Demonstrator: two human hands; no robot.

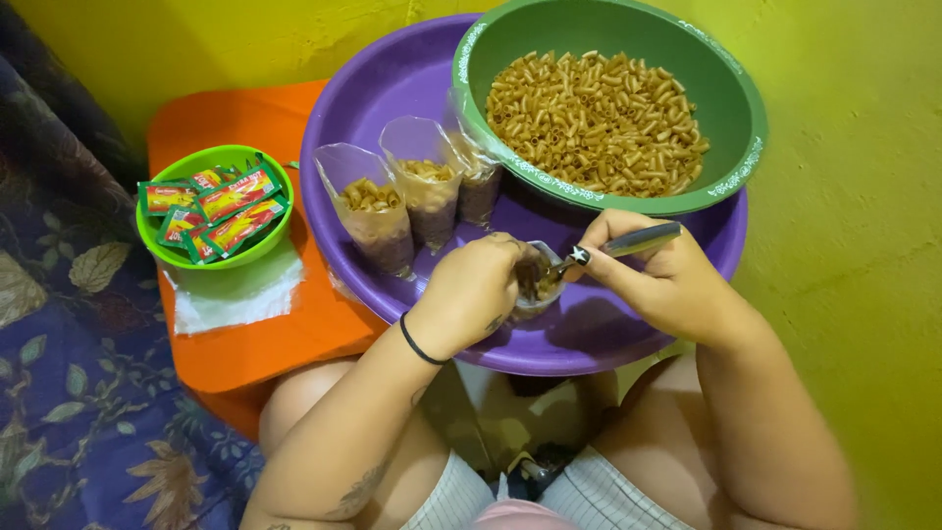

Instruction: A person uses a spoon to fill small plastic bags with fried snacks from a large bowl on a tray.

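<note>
Small clear bag (537, 287) of pasta: lay over the purple basin's (373, 98) near part, clasped by the left hand (478, 291). Right hand (659, 278): gripped a spoon (621, 244), tip at the bag mouth. Far: green bowl (731, 93) of pasta, three filled bags (412, 196) leaning left of it. Left: lime bowl (157, 240) of sachets (224, 206) on an orange stool (255, 344).

I see a wide purple plastic basin (392, 88) carrying a dark green plastic bowl (731, 98) with a pale patterned rim, full of golden-brown macaroni (594, 123). On the left, a bright orange plastic stool (245, 123) bears a lime green bowl (162, 245) of red-and-green sachets (235, 196). The wall (854, 245) is yellow-green; the far-left cloth (59, 393) is navy with tan leaves.
</note>
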